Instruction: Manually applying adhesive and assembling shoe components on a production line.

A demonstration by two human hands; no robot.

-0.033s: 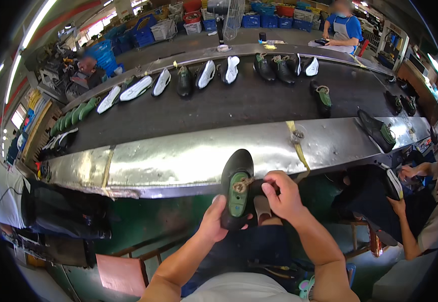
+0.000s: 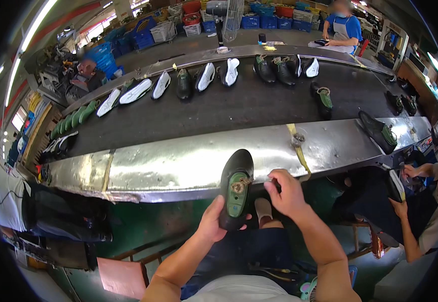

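A black shoe (image 2: 237,160) with a green shoe last (image 2: 236,201) inside it is held toe up over my lap. My left hand (image 2: 213,219) is closed round its heel end, thumb on the near side and fingertips showing at the far side. A knotted brown cord (image 2: 240,186) sits on top of the last, and its end sticks out to the right. Just right of the shoe, apart from it, my right hand (image 2: 287,193) has its fingers curled in with the thumb close by. Whatever lies between those fingers, if anything, is too small to see.
Beyond a metal ledge (image 2: 188,163) runs a dark belt (image 2: 204,118) carrying several black shoes, white-soled shoes (image 2: 137,91) and green lasts (image 2: 84,111). A co-worker (image 2: 420,201) at the right holds a shoe; another person (image 2: 343,30) stands across the belt. A pink stool (image 2: 122,277) is at lower left.
My right hand has shifted slightly right, away from the shoe. My left hand and the shoe have hardly moved.
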